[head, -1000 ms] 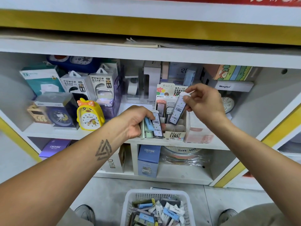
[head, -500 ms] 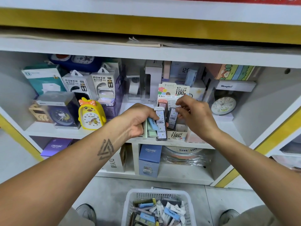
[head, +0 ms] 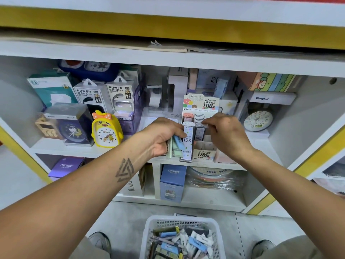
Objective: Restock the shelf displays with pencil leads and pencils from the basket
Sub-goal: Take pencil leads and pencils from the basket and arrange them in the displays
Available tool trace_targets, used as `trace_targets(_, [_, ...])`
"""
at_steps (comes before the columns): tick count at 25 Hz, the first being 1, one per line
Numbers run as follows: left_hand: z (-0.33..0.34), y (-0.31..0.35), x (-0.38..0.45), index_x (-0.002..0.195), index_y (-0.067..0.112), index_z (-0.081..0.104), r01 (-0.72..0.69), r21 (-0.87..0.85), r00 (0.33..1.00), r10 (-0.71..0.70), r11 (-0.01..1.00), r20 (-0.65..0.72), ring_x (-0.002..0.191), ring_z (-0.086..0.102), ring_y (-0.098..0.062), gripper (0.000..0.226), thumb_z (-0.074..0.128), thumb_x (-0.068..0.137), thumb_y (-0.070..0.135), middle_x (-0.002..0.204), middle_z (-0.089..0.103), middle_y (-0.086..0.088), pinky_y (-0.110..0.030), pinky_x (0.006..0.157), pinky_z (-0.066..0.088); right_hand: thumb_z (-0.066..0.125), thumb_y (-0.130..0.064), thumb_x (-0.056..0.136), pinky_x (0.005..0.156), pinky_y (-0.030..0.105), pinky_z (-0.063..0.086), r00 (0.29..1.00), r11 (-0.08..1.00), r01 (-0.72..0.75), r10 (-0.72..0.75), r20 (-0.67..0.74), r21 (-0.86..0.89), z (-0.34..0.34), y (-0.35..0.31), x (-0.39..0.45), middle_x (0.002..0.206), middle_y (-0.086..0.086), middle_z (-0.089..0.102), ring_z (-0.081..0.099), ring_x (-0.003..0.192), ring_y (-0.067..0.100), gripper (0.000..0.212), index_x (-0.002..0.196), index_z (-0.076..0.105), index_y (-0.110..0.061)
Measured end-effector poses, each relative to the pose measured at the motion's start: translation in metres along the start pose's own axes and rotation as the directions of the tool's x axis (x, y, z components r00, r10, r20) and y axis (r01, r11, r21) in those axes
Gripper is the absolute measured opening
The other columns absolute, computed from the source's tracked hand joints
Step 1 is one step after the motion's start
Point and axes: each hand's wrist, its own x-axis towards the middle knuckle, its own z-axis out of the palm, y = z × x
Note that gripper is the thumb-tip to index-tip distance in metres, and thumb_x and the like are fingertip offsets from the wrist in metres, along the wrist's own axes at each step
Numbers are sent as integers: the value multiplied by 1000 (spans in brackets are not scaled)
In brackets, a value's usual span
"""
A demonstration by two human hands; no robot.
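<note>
My left hand [head: 164, 136] grips a fan of several pencil lead packs [head: 184, 144], green, blue and a patterned "100" one, in front of the shelf edge. My right hand [head: 226, 133] reaches into the cardboard lead display box [head: 204, 153] on the middle shelf, fingertips pinching the top of a dark lead pack [head: 199, 132] standing in a right-hand slot. More packs fill the slots behind it. A white basket [head: 149, 238] on the floor below holds several lead packs and pencils.
A yellow chick alarm clock [head: 106, 129], power bank boxes [head: 119, 96] and boxed clocks fill the shelf's left side. A round white clock [head: 258, 120] stands at the right. Blue CRUHRE boxes [head: 172, 182] sit on the lower shelf. My shoes flank the basket.
My right hand came down from holding a lead pack raised above the display and lowered it into a right-hand slot. My left hand kept its bundle nearly still.
</note>
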Motion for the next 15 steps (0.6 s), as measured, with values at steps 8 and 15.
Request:
trace_targets(8, [6,0,-1,98,-6,67,-22,12,999,22,1000,29,73,70,-31,25,64,78,-21,86,69,-23,-44,68,62,70,-8,92,45,23,50,923,621,-385,276,269,683,-12,-26,2,59,3,67,61,45,11,11,103,67,-8])
trace_targets(15, [-10,4,4,83,-6,59,14,-197,998,-25,980,-56,67,67,-35,8,58,89,-12,73,61,-24,-42,53,60,67,-7,93,53,30,57,973,845,-167,225,-56,508,-22,-2,-1,78,12,65,67,57,14,26,93,60,-32])
